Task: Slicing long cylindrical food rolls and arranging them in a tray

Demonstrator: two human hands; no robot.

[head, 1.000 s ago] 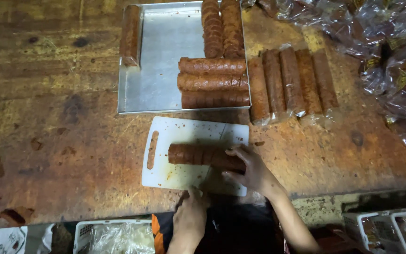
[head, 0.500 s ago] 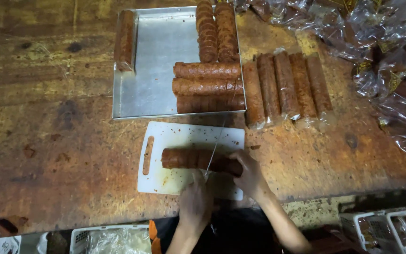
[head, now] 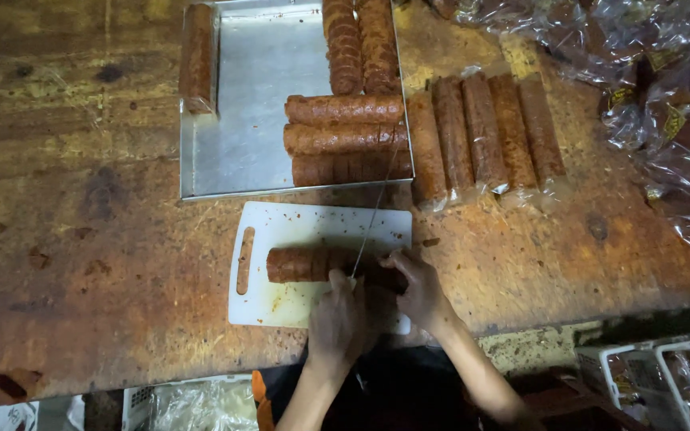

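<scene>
Low in the middle of the frame, a white cutting board [head: 281,231] lies on the worn wooden table [head: 97,263], and across it rests a long reddish-brown roll [head: 309,264]. The left hand [head: 339,319] comes up from the bottom edge with its grip closed around the handle of a thin-bladed knife [head: 373,211], whose blade runs up and away over the roll. The right hand [head: 417,283] sits just right of it, fingers wrapped narrow over the roll's right end, pinning it to the board.

Judging by the scored lines along its side and the crumbs on the board, the roll is soft and crumbly rather than stiff, probably a little greasy, and likely to break if lifted by one end. Holding it from above close to the blade, as the right hand does, looks like the safest place.

It is a cylinder with a rough, mottled orange-brown surface and faint cross marks.

Above the board, a shallow metal tray [head: 241,96] holds more rolls [head: 343,137], some lying across, some lengthwise. To the tray's right, wrapped rolls [head: 485,132] lie side by side, and clear plastic bags [head: 664,104] pile up in the upper right corner.
</scene>
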